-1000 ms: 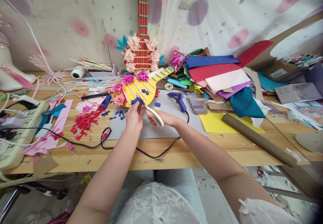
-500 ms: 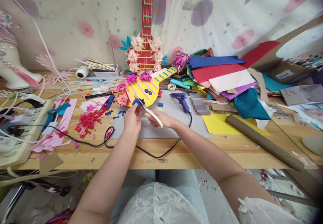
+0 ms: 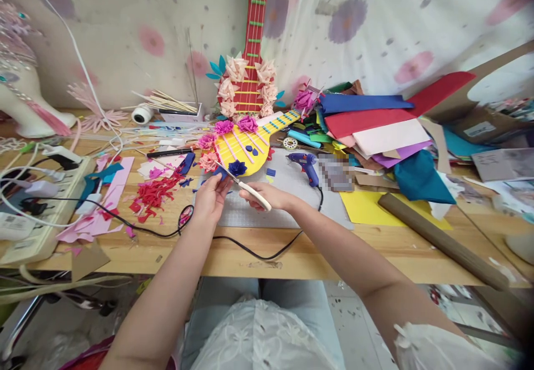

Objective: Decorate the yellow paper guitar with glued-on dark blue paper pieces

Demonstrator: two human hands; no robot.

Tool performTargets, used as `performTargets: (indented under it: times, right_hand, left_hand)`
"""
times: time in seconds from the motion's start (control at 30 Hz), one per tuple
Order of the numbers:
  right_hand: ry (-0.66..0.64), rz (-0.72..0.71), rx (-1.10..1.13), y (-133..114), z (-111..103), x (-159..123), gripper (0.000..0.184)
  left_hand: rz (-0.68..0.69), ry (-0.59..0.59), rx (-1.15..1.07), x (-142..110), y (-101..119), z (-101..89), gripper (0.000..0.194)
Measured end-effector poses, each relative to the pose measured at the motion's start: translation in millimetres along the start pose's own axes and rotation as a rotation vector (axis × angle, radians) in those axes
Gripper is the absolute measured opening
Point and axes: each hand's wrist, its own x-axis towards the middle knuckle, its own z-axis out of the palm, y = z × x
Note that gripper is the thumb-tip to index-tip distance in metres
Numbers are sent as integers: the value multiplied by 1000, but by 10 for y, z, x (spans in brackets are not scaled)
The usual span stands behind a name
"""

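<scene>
My right hand is closed around the white handles of a pair of scissors. Their blades point up and left, toward my left hand. That hand pinches a small piece of dark blue paper at the blades. Just beyond lies a yellow paper guitar with pink strips, pink and magenta paper flowers and a dark blue paper flower at its lower edge. The fingertips of my right hand are partly hidden behind the scissors.
A blue glue gun lies on the grey cutting mat, its black cord looping across the table front. Red paper scraps and a power strip are left. A red guitar stands behind; coloured sheets pile up right.
My left hand has shifted slightly left and down with the blue paper. The dark blue flower on the guitar now shows clearly. The view has turned a little left.
</scene>
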Motion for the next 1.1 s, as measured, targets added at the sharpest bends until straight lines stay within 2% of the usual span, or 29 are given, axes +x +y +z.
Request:
performTargets:
  times: [0.2,0.33,0.67,0.87,1.1]
  right_hand:
    - [-147,-24,8,-28,19,67,49]
    - [-141,-34,-8,-52,39,80,49]
    - [-27,-9,-34,-34,71,96,49]
    - [-40,14,-5,-51,89,128,51]
    - [-115,60,10,-39,123,152,54]
  left_hand:
    - [-52,20,28,12,94,-34,14]
    - [-48,18,36,17,126,-46,13]
    - [-31,20,79,11,195,-57,11]
    - [-60,-9,167,37,281,-153,9]
    - [-129,-4,246,32,368,-305,13]
